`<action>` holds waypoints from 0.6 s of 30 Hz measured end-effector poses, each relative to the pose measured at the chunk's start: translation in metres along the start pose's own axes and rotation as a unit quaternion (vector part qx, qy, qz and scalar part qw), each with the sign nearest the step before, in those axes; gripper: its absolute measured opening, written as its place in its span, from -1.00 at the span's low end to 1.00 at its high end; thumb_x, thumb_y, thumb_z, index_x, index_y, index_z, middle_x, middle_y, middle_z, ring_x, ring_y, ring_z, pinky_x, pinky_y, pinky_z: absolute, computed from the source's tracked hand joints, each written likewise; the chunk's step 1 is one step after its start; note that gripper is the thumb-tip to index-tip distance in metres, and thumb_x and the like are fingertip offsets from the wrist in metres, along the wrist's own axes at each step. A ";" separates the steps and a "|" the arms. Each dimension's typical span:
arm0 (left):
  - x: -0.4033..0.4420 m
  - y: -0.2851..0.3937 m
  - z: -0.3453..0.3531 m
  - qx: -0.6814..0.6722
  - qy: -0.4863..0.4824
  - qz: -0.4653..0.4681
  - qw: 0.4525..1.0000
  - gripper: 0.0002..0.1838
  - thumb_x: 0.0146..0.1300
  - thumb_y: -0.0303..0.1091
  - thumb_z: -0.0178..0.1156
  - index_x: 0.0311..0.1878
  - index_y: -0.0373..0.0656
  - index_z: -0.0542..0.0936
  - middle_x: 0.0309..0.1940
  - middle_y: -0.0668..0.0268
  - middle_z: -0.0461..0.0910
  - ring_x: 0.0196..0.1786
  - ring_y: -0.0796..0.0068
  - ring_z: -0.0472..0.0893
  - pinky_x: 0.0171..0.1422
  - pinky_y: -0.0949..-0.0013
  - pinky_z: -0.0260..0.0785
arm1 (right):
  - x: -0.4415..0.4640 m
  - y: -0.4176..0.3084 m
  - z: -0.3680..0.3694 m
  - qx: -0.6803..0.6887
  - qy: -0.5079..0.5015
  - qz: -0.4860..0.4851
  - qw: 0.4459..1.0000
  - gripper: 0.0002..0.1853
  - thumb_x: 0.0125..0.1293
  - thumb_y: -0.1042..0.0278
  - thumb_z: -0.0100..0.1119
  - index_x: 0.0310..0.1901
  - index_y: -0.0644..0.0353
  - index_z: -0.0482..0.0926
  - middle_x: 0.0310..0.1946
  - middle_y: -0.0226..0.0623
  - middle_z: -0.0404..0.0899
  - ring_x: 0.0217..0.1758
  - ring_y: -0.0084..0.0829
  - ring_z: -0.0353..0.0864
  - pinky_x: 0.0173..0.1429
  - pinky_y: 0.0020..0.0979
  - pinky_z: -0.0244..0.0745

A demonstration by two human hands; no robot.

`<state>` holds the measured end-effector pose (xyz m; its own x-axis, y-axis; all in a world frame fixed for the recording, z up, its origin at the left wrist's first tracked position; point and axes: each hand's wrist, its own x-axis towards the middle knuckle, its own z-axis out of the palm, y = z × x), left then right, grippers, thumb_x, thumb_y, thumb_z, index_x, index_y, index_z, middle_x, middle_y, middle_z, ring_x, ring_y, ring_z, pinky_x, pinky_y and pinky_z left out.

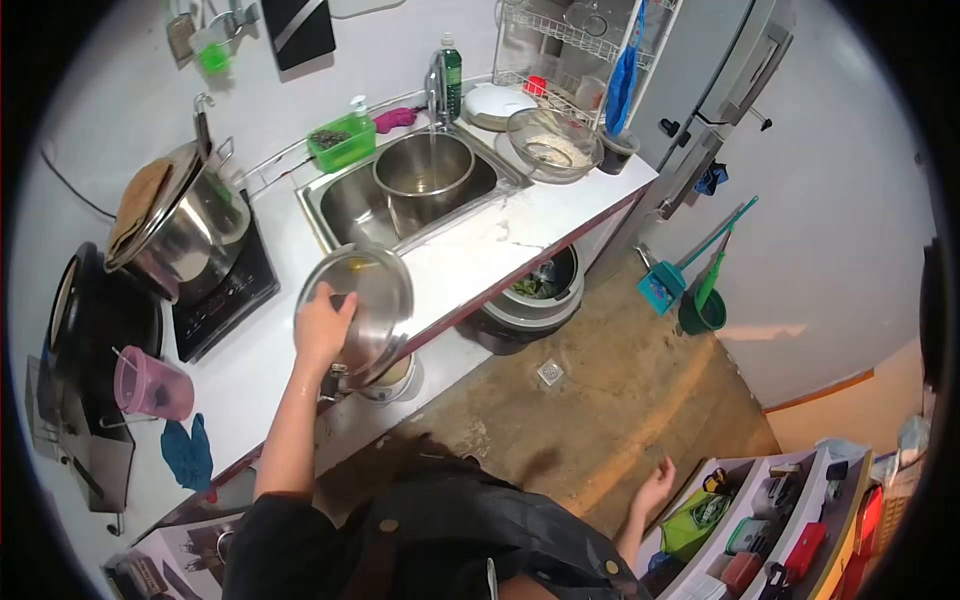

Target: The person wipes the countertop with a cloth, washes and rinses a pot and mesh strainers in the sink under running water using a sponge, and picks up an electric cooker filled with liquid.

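My left hand (325,325) is closed on a round steel lid (380,300) over the front edge of the white counter (450,275). The fingers grip the lid near its middle. My right hand (656,484) hangs low at the right, beside the shelf unit, its fingers apart and nothing in them. In the steel sink (345,205) stands a steel pot (425,165), under the faucet (437,90). Water seems to run from the faucet into the pot. Behind the sink are a green basket (343,143) and a green bottle (452,78).
A large pot (185,235) stands by a black induction cooker (228,290) at the left, near a pink container (152,385). Glass bowls (555,145) sit right of the sink. Below the counter is a bin (525,305). Shelves (730,540) flank my right side.
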<state>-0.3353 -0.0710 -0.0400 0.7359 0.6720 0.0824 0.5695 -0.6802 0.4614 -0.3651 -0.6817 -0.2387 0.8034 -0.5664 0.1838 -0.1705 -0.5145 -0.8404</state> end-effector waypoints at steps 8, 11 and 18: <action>0.030 -0.012 0.026 0.082 0.031 -0.090 0.992 -0.54 0.20 0.01 0.11 -0.07 -0.23 0.41 -0.35 -0.12 0.60 -0.23 -0.16 0.60 -0.12 -0.01 0.41 | 0.077 -0.232 0.218 0.137 -0.333 -0.209 0.909 -0.81 0.27 0.56 0.01 -0.11 0.29 0.57 -0.20 -0.34 0.54 -0.12 -0.55 0.47 -0.01 -0.51 0.37; 0.037 -0.013 0.030 0.076 0.014 -0.147 0.986 -0.54 0.19 0.03 0.13 -0.09 -0.18 0.38 -0.38 -0.07 0.60 -0.25 -0.13 0.60 -0.17 0.00 0.41 | 0.118 -0.346 0.270 0.210 -0.367 -0.232 0.876 -0.80 0.23 0.60 -0.01 -0.16 0.30 0.59 -0.21 -0.22 0.59 -0.10 -0.40 0.56 0.02 -0.43 0.41; 0.051 0.018 0.022 0.169 0.049 -0.171 0.969 -0.41 0.08 -0.04 0.27 0.11 -0.11 0.35 -0.14 0.06 0.54 0.00 0.02 0.49 0.01 0.04 0.32 | 0.177 -0.526 0.436 0.104 -0.429 -0.519 0.732 -0.71 0.15 0.55 -0.02 -0.08 0.29 0.56 -0.16 -0.07 0.57 -0.07 -0.14 0.54 0.06 -0.27 0.40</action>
<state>-0.2790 -0.0555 -0.0473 0.4535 0.8888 0.0663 0.8740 -0.4581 0.1624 0.1155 -0.2304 0.0131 0.5155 0.7195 0.4654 0.8051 -0.2207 -0.5506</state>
